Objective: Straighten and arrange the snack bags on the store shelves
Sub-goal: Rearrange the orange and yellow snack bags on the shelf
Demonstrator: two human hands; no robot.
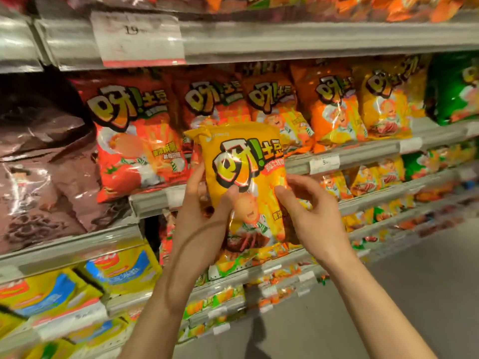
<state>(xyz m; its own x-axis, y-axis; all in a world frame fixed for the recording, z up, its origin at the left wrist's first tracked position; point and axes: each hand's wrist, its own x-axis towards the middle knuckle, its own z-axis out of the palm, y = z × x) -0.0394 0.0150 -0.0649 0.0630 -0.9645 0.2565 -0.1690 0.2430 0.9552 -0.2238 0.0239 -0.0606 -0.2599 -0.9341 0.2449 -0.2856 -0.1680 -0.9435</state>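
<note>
I am gripping a yellow bag (243,177) upright in my left hand (204,216), near the shelf (344,156) of red and orange bags; my right hand (308,211) is pinching its right edge.

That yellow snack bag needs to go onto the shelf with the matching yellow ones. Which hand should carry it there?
Probably the right hand. The matching yellow bags stand to the right on the middle shelf, on that hand's side. It already pinches the glossy yellow snack bag at its right edge. The left hand grips the opposite edge and would have to cross over.
</note>
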